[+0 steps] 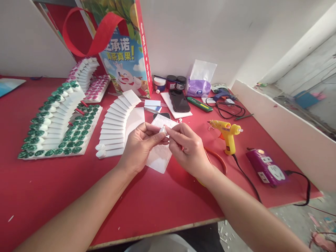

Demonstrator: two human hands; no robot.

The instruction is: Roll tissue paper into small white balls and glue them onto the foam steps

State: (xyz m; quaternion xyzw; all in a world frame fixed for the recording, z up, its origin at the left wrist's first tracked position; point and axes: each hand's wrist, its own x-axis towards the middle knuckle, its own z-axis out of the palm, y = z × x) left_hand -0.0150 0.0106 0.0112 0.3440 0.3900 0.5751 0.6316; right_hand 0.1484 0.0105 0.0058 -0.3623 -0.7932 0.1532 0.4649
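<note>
Above a white sheet point(160, 157), my left hand point(141, 141) and my right hand point(187, 147) meet fingertip to fingertip. Between them is a small white lump point(163, 130), pinched by both; its material is hard to make out. To the left lies a fan-shaped stair of white foam boards point(112, 127), with two white rounded lumps point(100, 149) on its nearest steps. Farther left stands a similar stair piece point(56, 115) edged with green-topped white lumps. Behind that sits another one with pink-topped lumps point(98, 91).
A yellow glue gun point(225, 133) and a purple power strip point(267, 168) with cords lie on the right of the red table point(147, 206). At the back are a phone point(179, 100), green cutter point(200, 104), paint jars point(171, 82), tissue pack point(198, 86) and tall gift bag point(126, 52).
</note>
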